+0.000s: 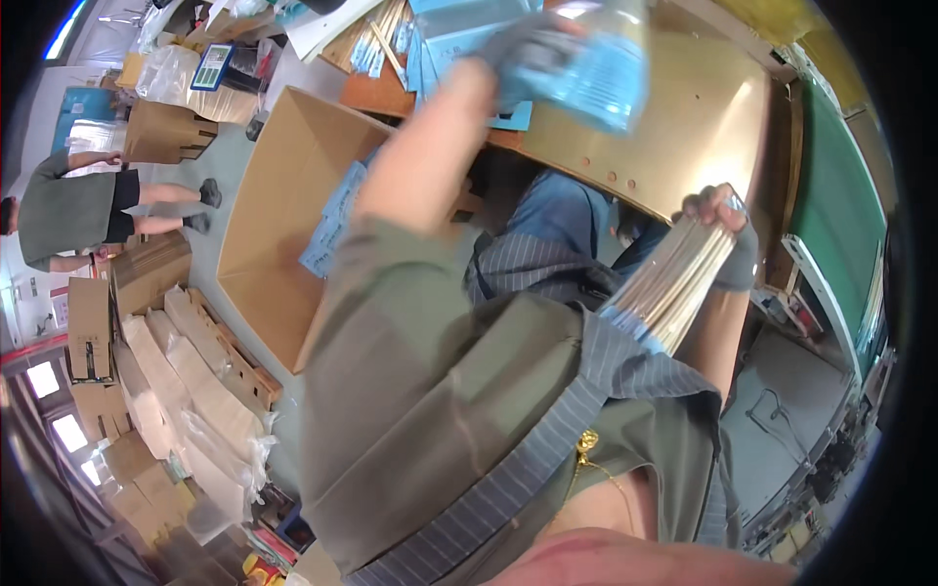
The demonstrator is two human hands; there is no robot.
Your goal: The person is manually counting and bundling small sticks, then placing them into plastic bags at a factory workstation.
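My left hand [532,63], in a dark glove and blurred by motion, is over the workbench [674,107]. It is closed on a clear plastic bag [596,83] with blue print. At the right, near the bench's front edge, my right hand [731,239] grips a bundle of thin wooden sticks [669,283]. Their lower ends look blue, and a dark half-finger glove covers the palm. Blue flat bags [454,49] lie at the bench's far left, beside loose wooden sticks with blue ends [386,39].
Left of my arm stands an open cardboard box [269,195] with blue packets [332,220] inside. Farther left are a person [73,210] in a dark shirt and long wrapped cartons [191,381]. A green panel [826,195] borders the bench's right side.
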